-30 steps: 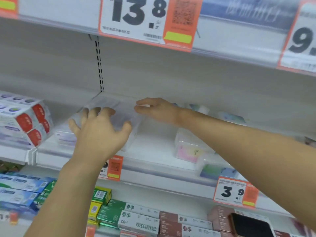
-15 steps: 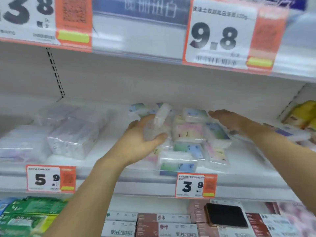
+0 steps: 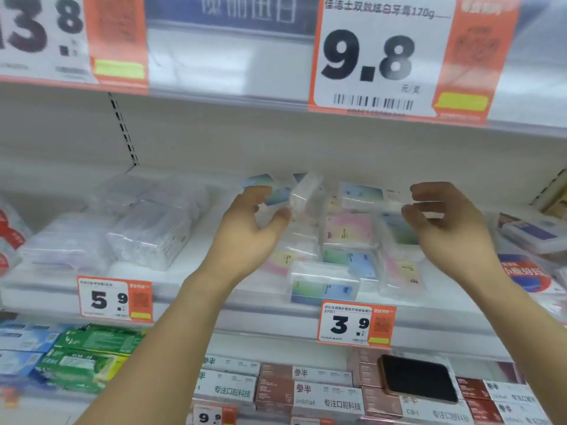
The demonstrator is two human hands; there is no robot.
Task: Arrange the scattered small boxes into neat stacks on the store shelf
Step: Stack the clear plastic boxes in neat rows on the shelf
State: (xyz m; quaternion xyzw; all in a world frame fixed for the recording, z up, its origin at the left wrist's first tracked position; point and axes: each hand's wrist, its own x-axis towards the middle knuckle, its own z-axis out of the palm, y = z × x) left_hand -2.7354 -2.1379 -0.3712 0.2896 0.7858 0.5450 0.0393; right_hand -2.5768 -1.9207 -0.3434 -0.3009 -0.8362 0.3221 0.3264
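Note:
Several small clear boxes with pastel labels lie scattered on the white middle shelf [image 3: 214, 286]: a pink-yellow box [image 3: 346, 231], a green-blue box [image 3: 322, 286] at the front edge, and another box [image 3: 362, 191] at the back. My left hand [image 3: 245, 231] is over the pile's left side, its thumb and fingers closed on a tilted clear box [image 3: 306, 191]. My right hand [image 3: 445, 228] hovers over the pile's right side with its fingers curled and apart, holding nothing. The image is blurred.
Clear-wrapped packs [image 3: 147, 237] lie to the left on the same shelf, and more packs [image 3: 534, 231] to the right. Price tags 5.9 [image 3: 115, 299] and 3.9 [image 3: 356, 325] hang on the shelf edge. The upper shelf edge [image 3: 380, 62] hangs low. A black phone [image 3: 417, 381] rests on the lower boxes.
My view swung right from the clear-wrapped packs to the pile. My left hand took up a clear box and lifted it. My right hand drew back from the rear and curled.

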